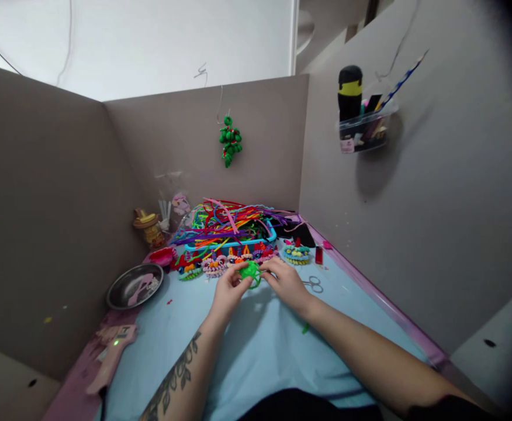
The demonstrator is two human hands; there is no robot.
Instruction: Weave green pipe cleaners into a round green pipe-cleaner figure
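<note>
Green fuzzy-wire piece (pixel 251 270): located at the centre of the frame, slightly below the middle, held between both hands. Left hand (pixel 229 287): thumb and fingers pinching its left side. Right hand (pixel 286 285): fingertips gripping its right edge. Risk, as judged: over-firm pinching could flatten the coils; a slackened hold could let strands spring loose. Orientation: near-round, no clear long axis; open loops show towards the lower right

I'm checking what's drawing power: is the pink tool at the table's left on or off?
On, it seems: a green light glows on the pink tool. Whether it is hot, I cannot tell.
</note>
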